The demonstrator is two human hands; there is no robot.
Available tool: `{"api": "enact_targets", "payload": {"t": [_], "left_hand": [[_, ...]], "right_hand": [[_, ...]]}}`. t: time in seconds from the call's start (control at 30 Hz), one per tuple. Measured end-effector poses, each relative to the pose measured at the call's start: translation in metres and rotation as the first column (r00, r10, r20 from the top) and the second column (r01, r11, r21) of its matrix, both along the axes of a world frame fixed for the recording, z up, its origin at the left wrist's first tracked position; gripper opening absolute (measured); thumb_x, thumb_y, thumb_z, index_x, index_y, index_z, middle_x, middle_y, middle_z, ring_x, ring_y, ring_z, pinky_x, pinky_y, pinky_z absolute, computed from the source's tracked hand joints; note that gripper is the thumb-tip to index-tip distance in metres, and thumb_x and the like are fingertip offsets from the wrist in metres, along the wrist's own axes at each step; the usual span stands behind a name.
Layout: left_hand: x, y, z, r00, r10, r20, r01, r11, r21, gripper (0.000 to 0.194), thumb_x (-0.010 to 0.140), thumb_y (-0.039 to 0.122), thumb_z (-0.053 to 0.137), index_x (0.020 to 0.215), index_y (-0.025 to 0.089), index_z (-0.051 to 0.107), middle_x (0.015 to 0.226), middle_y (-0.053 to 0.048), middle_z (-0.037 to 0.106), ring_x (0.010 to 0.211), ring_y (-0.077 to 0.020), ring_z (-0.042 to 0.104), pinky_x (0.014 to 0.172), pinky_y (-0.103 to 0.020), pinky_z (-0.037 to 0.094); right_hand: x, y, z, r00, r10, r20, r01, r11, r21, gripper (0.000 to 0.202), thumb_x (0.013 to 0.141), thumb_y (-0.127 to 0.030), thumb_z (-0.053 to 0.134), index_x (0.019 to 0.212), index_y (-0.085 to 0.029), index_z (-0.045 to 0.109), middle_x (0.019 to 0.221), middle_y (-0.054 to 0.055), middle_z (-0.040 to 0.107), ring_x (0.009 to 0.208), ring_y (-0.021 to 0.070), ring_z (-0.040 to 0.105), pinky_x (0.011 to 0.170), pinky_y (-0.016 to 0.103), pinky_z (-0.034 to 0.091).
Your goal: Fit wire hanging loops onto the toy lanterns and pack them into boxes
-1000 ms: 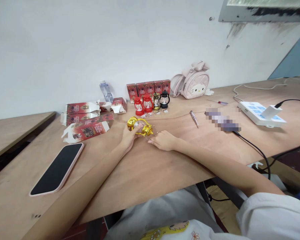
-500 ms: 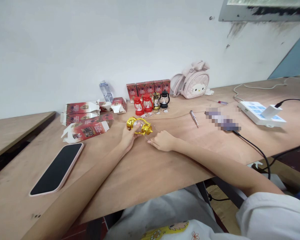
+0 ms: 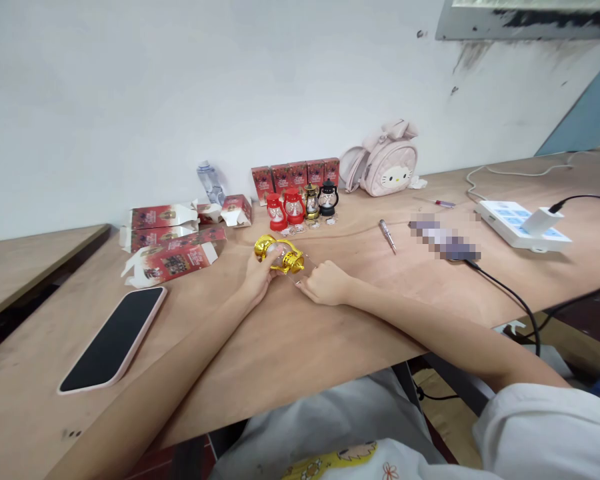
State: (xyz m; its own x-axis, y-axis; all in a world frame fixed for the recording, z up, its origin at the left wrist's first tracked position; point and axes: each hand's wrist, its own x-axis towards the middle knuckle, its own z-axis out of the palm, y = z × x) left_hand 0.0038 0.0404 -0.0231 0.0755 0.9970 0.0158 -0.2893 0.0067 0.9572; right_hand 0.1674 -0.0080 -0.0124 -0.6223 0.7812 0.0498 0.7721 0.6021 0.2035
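Observation:
My left hand is wrapped round the glass middle of a small gold toy lantern, which lies tilted with its top toward the right. Close beside that top, my right hand is closed in a pinch on a thin wire at the lantern's top. Fine detail of the wire is hard to make out. Behind the hands stand two red lanterns, a bronze lantern and a black lantern. Several small wire pieces lie in front of them.
Red boxes line the wall, and opened boxes lie at left beside a water bottle. A phone rests front left. Rightward are a screwdriver, another phone, a power strip and a pink bag.
The lantern's top has tipped slightly downward and toward me in my left hand. My right hand keeps its pinch in almost the same place. The view has shifted very slightly.

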Motion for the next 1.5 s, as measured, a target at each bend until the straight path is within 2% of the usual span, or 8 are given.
{"api": "enact_targets", "payload": {"t": [0.23, 0.57, 0.8, 1.0, 1.27, 1.5], "left_hand": [[-0.0003, -0.0024, 0.0021, 0.996, -0.086, -0.027, 0.086, 0.996, -0.013, 0.052, 0.061, 0.035, 0.080, 0.102, 0.017, 0.054, 0.095, -0.004, 0.066, 0.076, -0.0159, 0.065, 0.061, -0.027, 0.056], [0.0009, -0.0052, 0.0038, 0.997, -0.077, -0.002, 0.076, 0.997, -0.004, 0.052, 0.057, 0.034, 0.082, 0.098, 0.018, 0.053, 0.091, -0.002, 0.064, 0.075, -0.0149, 0.063, 0.061, -0.026, 0.055], [-0.0009, -0.0034, 0.0024, 0.993, -0.113, -0.044, 0.113, 0.994, -0.006, 0.055, 0.058, 0.037, 0.081, 0.102, 0.017, 0.054, 0.096, -0.004, 0.064, 0.076, -0.0159, 0.062, 0.061, -0.028, 0.054], [-0.0007, -0.0036, 0.0024, 0.995, -0.099, -0.029, 0.098, 0.995, -0.011, 0.052, 0.058, 0.034, 0.081, 0.099, 0.017, 0.054, 0.094, -0.003, 0.065, 0.076, -0.0159, 0.063, 0.061, -0.027, 0.054], [-0.0008, -0.0040, 0.0026, 0.993, -0.112, -0.039, 0.111, 0.994, -0.013, 0.051, 0.058, 0.034, 0.081, 0.099, 0.017, 0.054, 0.095, -0.004, 0.065, 0.076, -0.0156, 0.063, 0.061, -0.026, 0.055], [-0.0020, -0.0048, 0.0051, 0.991, -0.129, -0.016, 0.129, 0.991, -0.028, 0.046, 0.062, 0.032, 0.079, 0.099, 0.017, 0.057, 0.097, -0.005, 0.066, 0.079, -0.0160, 0.064, 0.063, -0.026, 0.055]], "right_hand": [[0.0061, 0.0041, -0.0014, 0.995, 0.103, 0.019, -0.103, 0.995, 0.010, 0.051, 0.097, -0.035, 0.032, 0.078, -0.011, 0.072, 0.073, 0.016, 0.072, 0.073, 0.0220, 0.068, 0.062, 0.027, 0.036], [0.0076, 0.0040, -0.0031, 0.981, 0.186, 0.056, -0.190, 0.980, 0.058, 0.054, 0.097, -0.035, 0.031, 0.072, -0.011, 0.072, 0.065, 0.016, 0.071, 0.065, 0.0221, 0.067, 0.056, 0.027, 0.033], [0.0074, 0.0030, -0.0018, 0.976, 0.211, 0.056, -0.214, 0.974, 0.068, 0.052, 0.096, -0.035, 0.031, 0.074, -0.011, 0.071, 0.065, 0.015, 0.071, 0.062, 0.0207, 0.066, 0.055, 0.027, 0.031], [0.0068, 0.0029, -0.0021, 0.972, 0.222, 0.075, -0.227, 0.972, 0.068, 0.051, 0.096, -0.034, 0.030, 0.078, -0.011, 0.072, 0.066, 0.015, 0.071, 0.064, 0.0227, 0.067, 0.054, 0.028, 0.030], [0.0072, 0.0025, -0.0018, 0.972, 0.229, 0.052, -0.232, 0.972, 0.044, 0.051, 0.097, -0.034, 0.031, 0.076, -0.010, 0.071, 0.067, 0.015, 0.071, 0.062, 0.0203, 0.065, 0.055, 0.027, 0.032], [0.0067, 0.0025, -0.0027, 0.973, 0.225, -0.044, -0.226, 0.974, -0.028, 0.044, 0.095, -0.034, 0.036, 0.079, -0.013, 0.071, 0.070, 0.012, 0.072, 0.063, 0.0194, 0.064, 0.054, 0.027, 0.027]]}}
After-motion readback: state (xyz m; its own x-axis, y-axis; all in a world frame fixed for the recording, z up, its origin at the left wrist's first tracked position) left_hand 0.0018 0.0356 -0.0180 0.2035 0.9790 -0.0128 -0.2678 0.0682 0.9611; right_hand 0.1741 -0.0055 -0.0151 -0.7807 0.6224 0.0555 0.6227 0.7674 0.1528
